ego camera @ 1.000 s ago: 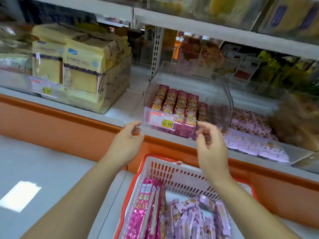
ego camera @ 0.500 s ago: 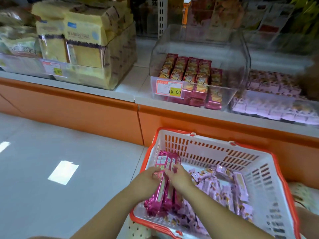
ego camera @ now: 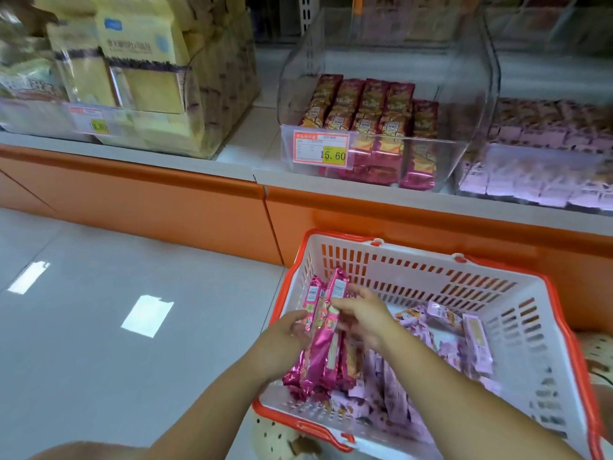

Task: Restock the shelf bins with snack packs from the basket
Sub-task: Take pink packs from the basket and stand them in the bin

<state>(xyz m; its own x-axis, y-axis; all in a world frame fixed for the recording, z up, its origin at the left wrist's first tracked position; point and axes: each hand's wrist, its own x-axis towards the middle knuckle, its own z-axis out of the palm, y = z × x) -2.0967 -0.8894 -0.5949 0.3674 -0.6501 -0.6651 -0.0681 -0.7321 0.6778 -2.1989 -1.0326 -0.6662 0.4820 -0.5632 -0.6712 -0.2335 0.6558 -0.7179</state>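
Gripping from both sides, the left hand (ego camera: 283,340) and the right hand (ego camera: 366,318) hold a bundle of long, shiny magenta foil snack packs (ego camera: 320,356) inside the white slotted plastic basket with an orange rim (ego camera: 431,273). The left fingers (ego camera: 297,318) curl against the bundle's left face near its upper half. The right fingers (ego camera: 343,305) bend over its right face, and the thumb cannot be made out. The bundle stands tilted between the two palms, top ends leaning toward the basket's far-left corner and bottom ends close to the near wall. Right of the hands, small pale lilac packets (ego camera: 444,327) lie loose on the basket floor, and the space above the basket is open. Beyond the orange shelf front (ego camera: 199,200), a clear acrylic bin (ego camera: 464,94) holds rows of similar packs behind a price tag reading 15.60 (ego camera: 320,151), with open room on its right side.
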